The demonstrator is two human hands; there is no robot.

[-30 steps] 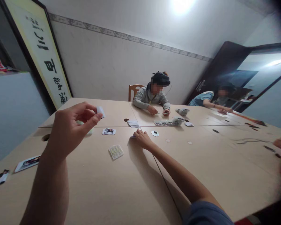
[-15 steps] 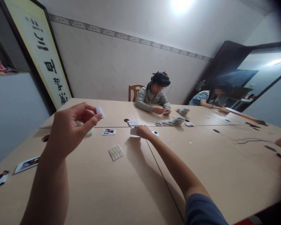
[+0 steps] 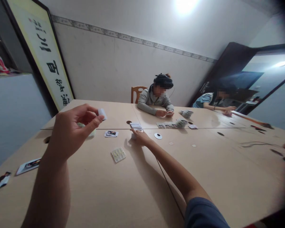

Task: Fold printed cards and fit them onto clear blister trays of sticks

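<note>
My left hand (image 3: 72, 129) is raised above the table, pinching a small white card (image 3: 102, 114) between thumb and fingertips. Stretched forward, my right hand (image 3: 140, 136) is at a fanned stack of white cards (image 3: 136, 126), its index finger reaching to the near edge. A pale card (image 3: 133, 136) shows under that hand, partly hidden by the fingers, and seems held there. Left of the right hand lies a small pile of picture cards (image 3: 111, 134). Nearer to me is a square pale tray-like pack (image 3: 118, 155) with greenish pieces.
A round white disc with a black centre (image 3: 158, 136) lies right of my hand. Across the table (image 3: 90, 196) a person (image 3: 155, 98) handles something small near clear packs (image 3: 166, 125); another person (image 3: 211, 101) sits farther right. A picture-printed packet (image 3: 29, 165) lies at left.
My right hand has shifted slightly left, its index finger now stretched to the stack; the pale card under it is more hidden. My left hand keeps its card almost still.
</note>
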